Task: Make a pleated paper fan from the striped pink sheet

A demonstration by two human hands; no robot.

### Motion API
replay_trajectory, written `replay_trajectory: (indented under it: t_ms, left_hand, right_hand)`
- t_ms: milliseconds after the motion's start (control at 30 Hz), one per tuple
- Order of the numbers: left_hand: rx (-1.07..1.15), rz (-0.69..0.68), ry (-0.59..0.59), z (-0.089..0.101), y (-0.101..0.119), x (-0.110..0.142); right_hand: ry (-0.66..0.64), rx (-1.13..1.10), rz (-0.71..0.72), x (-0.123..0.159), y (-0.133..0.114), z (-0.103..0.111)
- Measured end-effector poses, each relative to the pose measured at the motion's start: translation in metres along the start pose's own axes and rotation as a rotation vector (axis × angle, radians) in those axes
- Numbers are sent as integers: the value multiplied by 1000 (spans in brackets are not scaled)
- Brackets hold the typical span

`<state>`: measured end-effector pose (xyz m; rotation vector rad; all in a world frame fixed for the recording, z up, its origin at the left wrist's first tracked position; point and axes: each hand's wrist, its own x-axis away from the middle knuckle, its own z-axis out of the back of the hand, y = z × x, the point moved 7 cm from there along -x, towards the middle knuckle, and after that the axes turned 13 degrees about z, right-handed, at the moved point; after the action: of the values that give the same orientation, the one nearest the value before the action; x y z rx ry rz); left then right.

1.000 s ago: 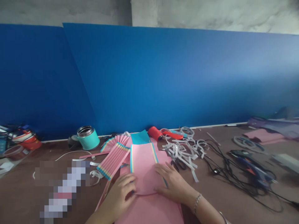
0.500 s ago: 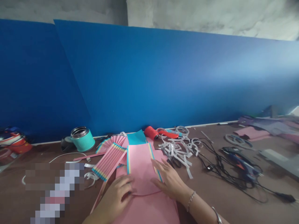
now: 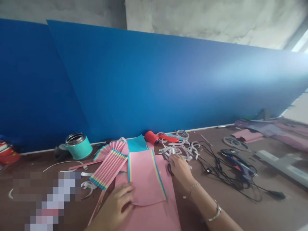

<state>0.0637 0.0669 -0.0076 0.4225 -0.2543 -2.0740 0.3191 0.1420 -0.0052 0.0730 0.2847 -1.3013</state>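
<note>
A pink paper sheet (image 3: 141, 176) with blue and cream strips along its sides lies on a longer pink sheet (image 3: 154, 218). My left hand (image 3: 117, 202) rests at its lower left edge, fingers loosely bent and thumb apart. Off the sheet to the right, my right hand (image 3: 179, 166) is closed over black-handled scissors (image 3: 169, 168); its fingertips are partly hidden. White curled paper strips (image 3: 192, 149) lie just beyond that hand. Pleated pink paper (image 3: 109, 168) with blue and cream ends sits left of the sheet, beside a pink paper fan (image 3: 106, 150).
A turquoise metal-rimmed container (image 3: 79, 147) stands at the back left. A red spool (image 3: 151, 137) is near the blue panel (image 3: 144, 86). To the right lie black cables (image 3: 218, 173), a blue-black tool (image 3: 240, 168) and a grey-white bar (image 3: 281, 166).
My right hand has left the pink sheet and moved up and right onto the scissors. My left hand stays at the sheet's edge. The view has turned slightly right.
</note>
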Motion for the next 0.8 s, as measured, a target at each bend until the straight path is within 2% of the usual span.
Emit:
replay_trajectory:
  t_ms: [100, 200, 367, 600, 800]
  left_hand:
    - [-12, -34, -3, 0, 3, 2]
    - [-15, -76, 5, 3, 7, 3]
    - [4, -134, 34, 9, 17, 6]
    - [42, -152, 50, 11, 20, 4]
    - [28, -153, 59, 8, 16, 6]
  right_hand:
    - [-77, 40, -36, -17, 16, -6]
    - [-104, 71, -77, -30, 19, -8]
    - [-110, 61, -60, -41, 3, -10]
    - [-198, -49, -32, -32, -19, -26]
    - [-218, -116, -83, -34, -26, -21]
